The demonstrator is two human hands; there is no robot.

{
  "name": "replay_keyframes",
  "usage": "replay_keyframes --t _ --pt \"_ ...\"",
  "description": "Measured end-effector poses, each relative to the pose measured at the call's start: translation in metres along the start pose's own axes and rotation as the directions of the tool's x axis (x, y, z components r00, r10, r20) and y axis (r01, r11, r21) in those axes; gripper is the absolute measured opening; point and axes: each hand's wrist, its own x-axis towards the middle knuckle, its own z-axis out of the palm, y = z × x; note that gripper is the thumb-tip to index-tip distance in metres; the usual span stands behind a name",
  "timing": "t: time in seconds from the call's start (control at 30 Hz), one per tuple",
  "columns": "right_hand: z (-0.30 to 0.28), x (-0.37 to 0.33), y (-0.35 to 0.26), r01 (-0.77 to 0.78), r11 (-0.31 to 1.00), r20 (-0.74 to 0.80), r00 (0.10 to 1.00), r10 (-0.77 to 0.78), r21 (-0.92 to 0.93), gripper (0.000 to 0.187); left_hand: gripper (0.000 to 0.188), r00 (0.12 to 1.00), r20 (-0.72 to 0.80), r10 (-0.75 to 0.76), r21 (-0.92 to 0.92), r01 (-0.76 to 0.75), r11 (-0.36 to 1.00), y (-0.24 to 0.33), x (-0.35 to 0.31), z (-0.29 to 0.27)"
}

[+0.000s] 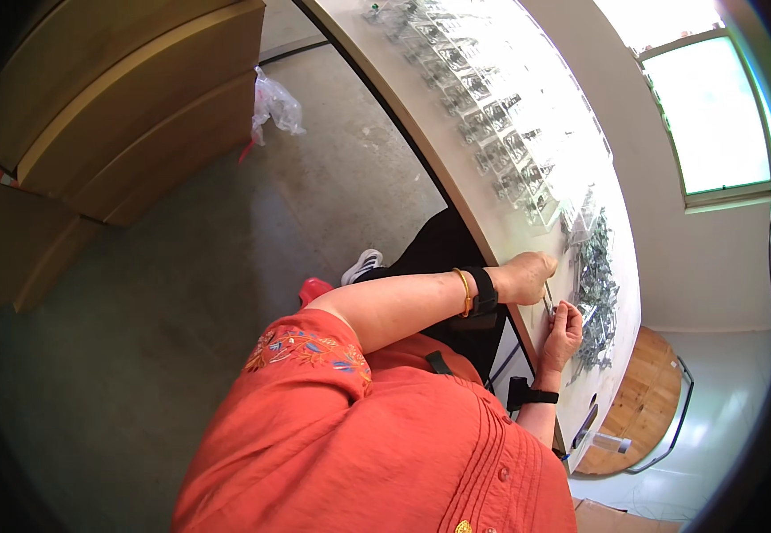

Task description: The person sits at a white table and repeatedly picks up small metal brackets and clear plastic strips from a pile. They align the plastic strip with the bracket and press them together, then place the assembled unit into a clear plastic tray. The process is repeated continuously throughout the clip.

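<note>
While a thin piece (549, 299), too small to identify, sits between the hands near the worktop's (485, 191) front edge, the right hand (565, 336) pinches its end. The left hand (524, 279) is curled; cannot tell whether it grips. Beyond, toward the rear edge: heaped grey pieces (597, 293); leftward, clear boxes (503, 133) in rows.

Bare strip of table (474, 188) along near edge, left of left hand (526, 278): passable. Rows of clear containers (492, 115) block far side of that strip. Ahead of both hands, heap of small metal pieces (595, 289) in the way. Gap to right hand (563, 336) narrow. Dark flat object (585, 425) right of it, near edge.
</note>
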Motion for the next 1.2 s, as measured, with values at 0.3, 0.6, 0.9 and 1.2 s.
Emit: replay_keyframes --t 0.3,0.6,0.9,1.2 --pt "0.003 -0.002 -0.006 -0.015 1.0 -0.001 1.0 0.015 0.0 0.012 0.031 1.0 0.021 -0.008 0.001 0.008 1.0 0.003 -0.002 -0.004" --pt "0.004 -0.004 -0.006 -0.029 0.999 -0.005 1.0 0.029 0.028 0.013 0.031 0.999 -0.022 0.031 -0.009 -0.032 0.999 0.003 -0.005 -0.006" --pt "0.004 -0.008 -0.007 -0.031 0.998 0.013 0.999 0.03 0.052 0.013 0.034 0.999 -0.03 0.04 0.006 -0.04 0.999 0.006 -0.008 -0.009" --pt "0.007 -0.009 -0.007 -0.011 0.999 0.02 1.0 0.01 0.033 0.014 0.032 0.995 -0.09 0.034 0.059 -0.029 0.998 0.009 -0.014 -0.012"
